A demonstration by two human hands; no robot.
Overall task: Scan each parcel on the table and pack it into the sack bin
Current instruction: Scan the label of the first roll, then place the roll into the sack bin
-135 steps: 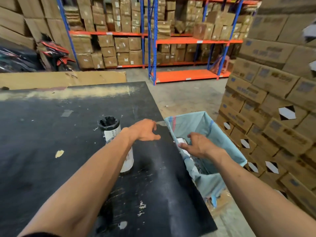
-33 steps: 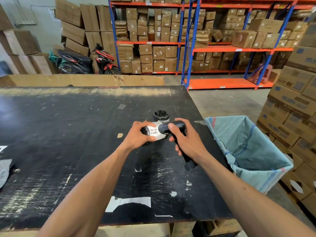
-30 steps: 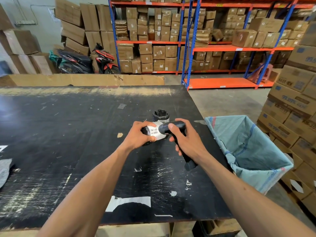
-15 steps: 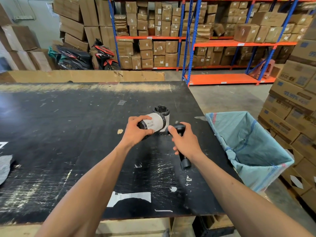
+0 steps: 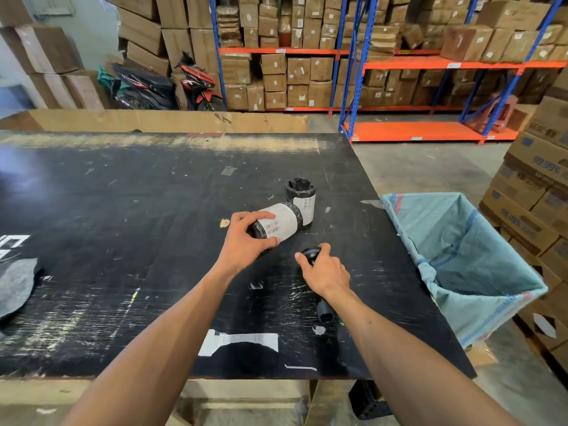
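My left hand point(image 5: 246, 242) grips a black cylindrical parcel point(image 5: 281, 222) with a white barcode label, tilted on its side just above the black table point(image 5: 123, 210). A second black parcel point(image 5: 301, 201) with a white label stands upright right behind it. My right hand point(image 5: 324, 269) holds the black handheld scanner point(image 5: 324, 309) low against the table, its handle pointing toward me. The blue-green sack bin point(image 5: 461, 250) stands open beside the table's right edge.
A grey cloth point(image 5: 15, 284) lies at the table's left edge. White tape scraps point(image 5: 239, 341) stick to the near tabletop. Stacked cartons point(image 5: 538, 186) rise to the right of the bin; shelving with boxes point(image 5: 307, 72) and motorbikes point(image 5: 172, 84) stand behind.
The scanner has come away from the parcel's label and dropped toward the table in my right hand. My left hand has lifted the parcel slightly to the left, label up.
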